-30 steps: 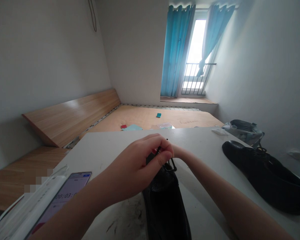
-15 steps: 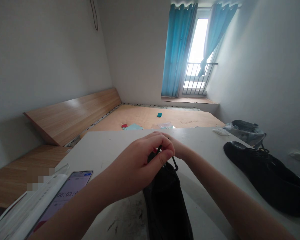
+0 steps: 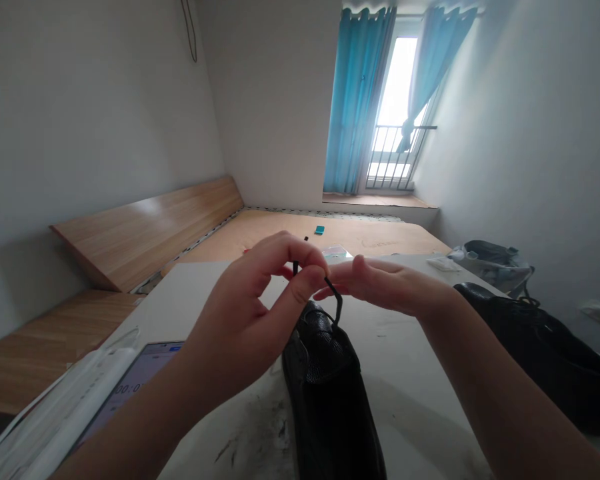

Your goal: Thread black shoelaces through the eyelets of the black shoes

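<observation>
A black leather shoe (image 3: 325, 353) lies on the white table in front of me, its opening towards me. Above its laced front, my left hand (image 3: 260, 307) pinches a black shoelace (image 3: 338, 303) between thumb and forefinger. One part of the lace runs down to the shoe, and a short end sticks up behind the fingers. To the right of that pinch is my right hand (image 3: 390, 287), its fingers stretched out towards the left fingertips and its thumb raised. Its fingertips are partly hidden behind the left hand, so whether they touch the lace is unclear.
A second black shoe (image 3: 540, 360) rests on the table's right side, by a grey bag (image 3: 495, 263). Under my left forearm lies a phone (image 3: 125, 387) showing a timer, beside a white plastic packet (image 3: 65, 407). Beyond the table is a bed (image 3: 380, 233) with a wooden headboard (image 3: 155, 227).
Both hands have risen off the shoe. My left hand has moved up and left, pulling the lace higher, while my right hand has come out from behind it to the right, fingers extended.
</observation>
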A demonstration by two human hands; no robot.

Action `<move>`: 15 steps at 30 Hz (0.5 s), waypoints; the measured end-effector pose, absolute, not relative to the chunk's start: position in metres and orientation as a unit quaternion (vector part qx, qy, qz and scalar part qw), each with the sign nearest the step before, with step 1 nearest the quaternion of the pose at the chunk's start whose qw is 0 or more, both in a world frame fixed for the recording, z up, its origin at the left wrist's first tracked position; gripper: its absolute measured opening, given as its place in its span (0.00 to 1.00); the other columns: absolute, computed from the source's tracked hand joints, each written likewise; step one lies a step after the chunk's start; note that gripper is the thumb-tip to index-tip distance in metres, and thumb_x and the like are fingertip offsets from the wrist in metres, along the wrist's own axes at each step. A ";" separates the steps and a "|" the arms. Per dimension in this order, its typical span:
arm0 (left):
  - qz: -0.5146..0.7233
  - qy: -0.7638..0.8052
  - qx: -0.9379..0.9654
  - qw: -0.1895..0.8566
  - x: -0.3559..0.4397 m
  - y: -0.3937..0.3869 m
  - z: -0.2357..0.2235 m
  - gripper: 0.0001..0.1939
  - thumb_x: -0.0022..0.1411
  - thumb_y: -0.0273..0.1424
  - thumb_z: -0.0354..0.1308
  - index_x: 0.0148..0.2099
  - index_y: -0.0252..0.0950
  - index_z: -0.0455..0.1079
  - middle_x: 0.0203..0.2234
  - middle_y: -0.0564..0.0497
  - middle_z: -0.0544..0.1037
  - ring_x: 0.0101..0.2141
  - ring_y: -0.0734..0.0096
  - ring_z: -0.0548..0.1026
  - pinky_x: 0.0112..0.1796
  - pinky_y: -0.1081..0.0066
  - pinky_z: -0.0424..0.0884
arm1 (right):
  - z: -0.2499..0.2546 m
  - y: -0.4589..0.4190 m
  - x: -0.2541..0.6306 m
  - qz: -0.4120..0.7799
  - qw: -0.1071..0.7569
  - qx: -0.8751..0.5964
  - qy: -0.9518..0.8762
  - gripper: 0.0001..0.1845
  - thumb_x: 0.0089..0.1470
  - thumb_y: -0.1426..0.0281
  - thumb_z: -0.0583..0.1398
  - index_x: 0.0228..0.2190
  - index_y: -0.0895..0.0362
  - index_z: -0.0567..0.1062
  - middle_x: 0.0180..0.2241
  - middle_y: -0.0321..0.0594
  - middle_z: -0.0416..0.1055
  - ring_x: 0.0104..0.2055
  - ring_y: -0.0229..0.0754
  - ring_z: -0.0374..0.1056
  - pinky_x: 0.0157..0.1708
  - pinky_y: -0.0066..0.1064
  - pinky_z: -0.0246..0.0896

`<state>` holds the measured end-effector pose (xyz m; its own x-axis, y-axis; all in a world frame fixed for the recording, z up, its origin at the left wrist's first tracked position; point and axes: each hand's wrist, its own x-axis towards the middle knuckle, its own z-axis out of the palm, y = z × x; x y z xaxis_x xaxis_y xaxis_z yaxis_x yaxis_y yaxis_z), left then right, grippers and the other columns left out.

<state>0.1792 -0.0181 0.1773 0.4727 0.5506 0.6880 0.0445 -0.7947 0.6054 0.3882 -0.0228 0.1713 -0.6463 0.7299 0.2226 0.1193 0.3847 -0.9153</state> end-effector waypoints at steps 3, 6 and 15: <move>0.474 0.216 0.820 0.239 0.181 -0.016 0.174 0.05 0.66 0.30 0.51 0.36 0.39 0.67 0.29 0.57 0.73 0.31 0.75 0.72 0.37 0.72 0.67 | 0.180 -0.037 0.376 0.446 0.347 -0.294 -0.771 0.23 0.60 0.52 0.51 0.43 0.52 0.77 0.41 0.39 0.74 0.48 0.42 0.67 0.51 0.38 0.58; 0.487 0.251 0.823 0.148 0.183 -0.014 0.171 0.06 0.65 0.30 0.51 0.36 0.38 0.67 0.29 0.56 0.73 0.32 0.74 0.72 0.37 0.73 0.67 | 0.180 -0.039 0.365 0.413 0.402 -0.330 -0.747 0.13 0.56 0.61 0.60 0.36 0.56 0.79 0.32 0.36 0.74 0.38 0.39 0.68 0.44 0.36 0.63; 0.545 0.260 0.786 0.135 0.183 -0.012 0.168 0.13 0.64 0.28 0.54 0.51 0.44 0.71 0.41 0.56 0.80 0.39 0.72 0.77 0.41 0.75 0.72 | 0.175 -0.035 0.344 0.306 0.528 -0.382 -0.694 0.12 0.59 0.67 0.56 0.32 0.59 0.79 0.29 0.38 0.76 0.34 0.37 0.70 0.34 0.29 0.64</move>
<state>0.1830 -0.0124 0.1680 0.2716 0.5558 0.7857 0.2617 -0.8283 0.4954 0.3440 -0.0352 0.1749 -0.1515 0.8535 0.4986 0.2077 0.5206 -0.8281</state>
